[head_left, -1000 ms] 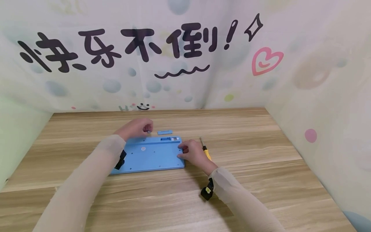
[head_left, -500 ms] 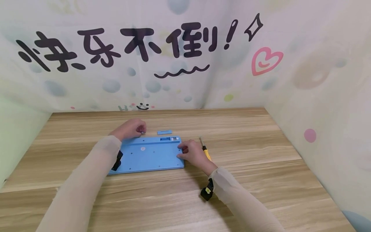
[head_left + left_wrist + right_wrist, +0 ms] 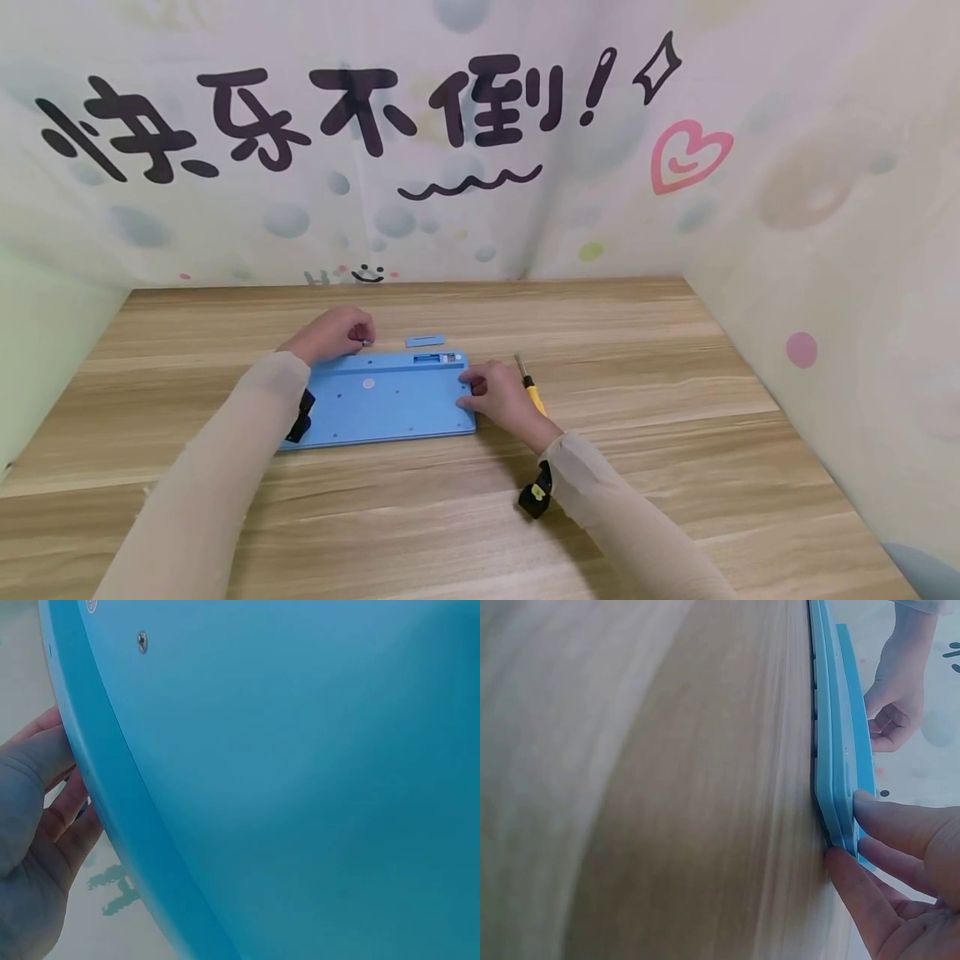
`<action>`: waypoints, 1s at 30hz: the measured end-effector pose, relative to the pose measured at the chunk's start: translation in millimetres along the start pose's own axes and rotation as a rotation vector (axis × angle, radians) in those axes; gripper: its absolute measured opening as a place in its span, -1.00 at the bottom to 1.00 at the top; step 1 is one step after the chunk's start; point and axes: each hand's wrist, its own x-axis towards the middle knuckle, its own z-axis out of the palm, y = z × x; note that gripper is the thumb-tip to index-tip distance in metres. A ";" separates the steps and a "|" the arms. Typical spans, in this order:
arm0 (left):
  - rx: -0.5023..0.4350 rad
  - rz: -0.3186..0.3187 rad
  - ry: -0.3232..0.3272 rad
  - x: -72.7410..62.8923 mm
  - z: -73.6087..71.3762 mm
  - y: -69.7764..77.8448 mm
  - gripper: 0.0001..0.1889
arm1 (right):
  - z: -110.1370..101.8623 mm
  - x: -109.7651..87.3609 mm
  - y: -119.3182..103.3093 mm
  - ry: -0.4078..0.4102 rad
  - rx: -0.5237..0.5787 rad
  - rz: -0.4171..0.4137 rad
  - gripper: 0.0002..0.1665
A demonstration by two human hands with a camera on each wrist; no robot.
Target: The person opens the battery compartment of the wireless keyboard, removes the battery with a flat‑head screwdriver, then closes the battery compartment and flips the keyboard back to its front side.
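A blue keyboard (image 3: 390, 408) lies face down on the table, its small battery compartment (image 3: 427, 358) uncovered near the far right corner. Just beyond its far edge, my left hand (image 3: 330, 332) pinches a small greyish piece (image 3: 366, 342), too small to make out. In the left wrist view the keyboard's edge partly hides that hand's fingertips (image 3: 82, 832). My right hand (image 3: 504, 398) grips the keyboard's right edge, with the thumb (image 3: 900, 825) on the upturned underside and fingers at the side. A flat blue battery cover (image 3: 425, 341) lies behind the keyboard.
To the right of my right hand, a screwdriver (image 3: 533, 392) with a yellow and black handle lies on the wooden table (image 3: 637, 483). A printed cloth (image 3: 480, 225) hangs along the table's far edge and right side.
My left hand has shifted a little to the left along the keyboard's far edge, carrying the small piece. The right hand and the keyboard stay where they were.
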 end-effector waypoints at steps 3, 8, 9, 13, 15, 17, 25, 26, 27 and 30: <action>-0.009 -0.014 0.005 -0.4 -0.1 -0.2 -0.87 | -0.4 0.2 0.0 0.002 0.000 -0.005 -0.62; -0.025 -0.042 0.005 -0.7 -0.3 -0.5 -0.86 | -0.9 0.1 -0.1 0.000 0.013 -0.008 -0.62; -0.025 -0.046 0.004 -0.7 -0.3 -0.4 -0.86 | -0.9 0.0 0.0 -0.001 0.014 -0.009 -0.62; -0.016 -0.049 0.003 -1.2 0.3 -0.6 -0.86 | -1.1 -0.5 0.1 -0.004 0.015 -0.011 -0.62; -0.010 -0.047 0.004 -1.5 0.5 -0.8 -0.86 | -1.0 -0.7 0.2 -0.004 0.017 -0.009 -0.61; -0.007 -0.045 0.004 -1.6 0.6 -0.9 -0.86 | -1.0 -0.8 0.1 -0.003 0.017 -0.008 -0.61; -0.021 -0.059 -0.003 -1.9 -0.7 0.6 -0.85 | -0.4 -0.2 0.3 -0.001 0.011 -0.003 -0.61; -0.028 -0.063 -0.003 -2.3 -1.2 1.1 -0.84 | -0.3 -0.1 0.3 -0.002 0.011 -0.001 -0.61; -0.039 -0.064 -0.004 -2.8 -1.8 1.6 -0.84 | -0.2 0.1 0.4 -0.001 0.012 0.001 -0.61; -0.060 -0.066 -0.001 -4.1 -3.7 3.5 -0.83 | -0.1 -0.1 0.4 0.001 0.012 0.004 -0.61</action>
